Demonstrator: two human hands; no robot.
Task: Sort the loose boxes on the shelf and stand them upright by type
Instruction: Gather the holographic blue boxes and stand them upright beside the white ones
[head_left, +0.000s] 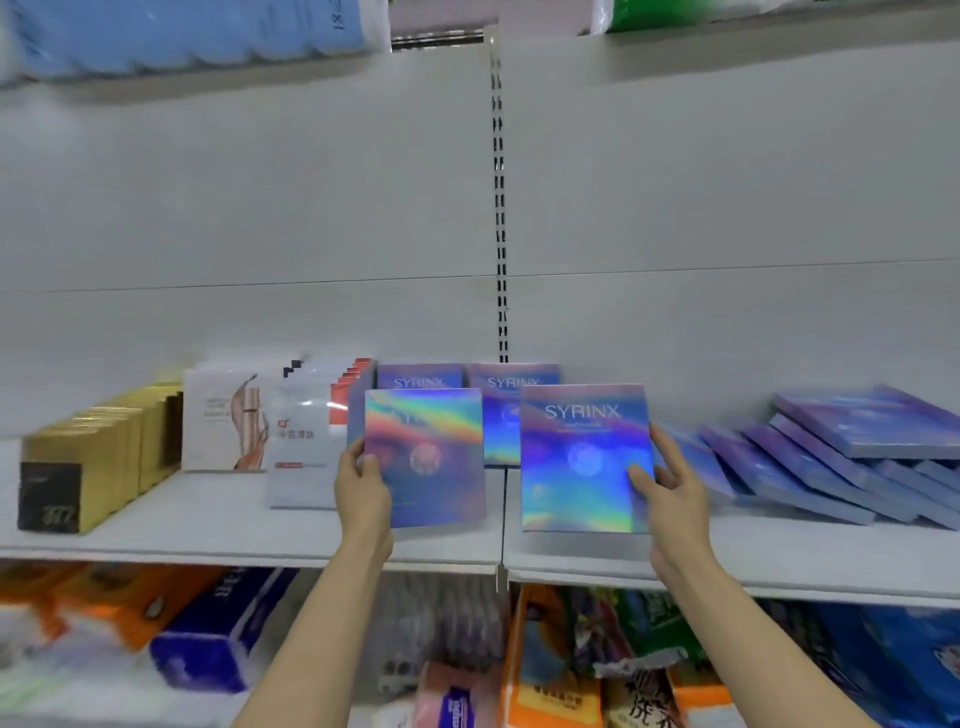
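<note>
My left hand (363, 480) grips the left edge of one holographic box (425, 457), thumb on its front and fingers (357, 451) curled behind, holding it upright over the shelf (249, 530). My right hand (670, 486) clasps a second holographic box (584, 457) marked SYRINX by its right edge, thumb pressed on the front, its lower edge near the shelf's front. Behind them two more SYRINX boxes (511, 410) stand upright against the back panel. To the right, a heap of the same purple boxes (831, 457) lies slumped and overlapping. To the left stand white sachet packs (296, 431), and beyond them a row of gold boxes (98, 457).
</note>
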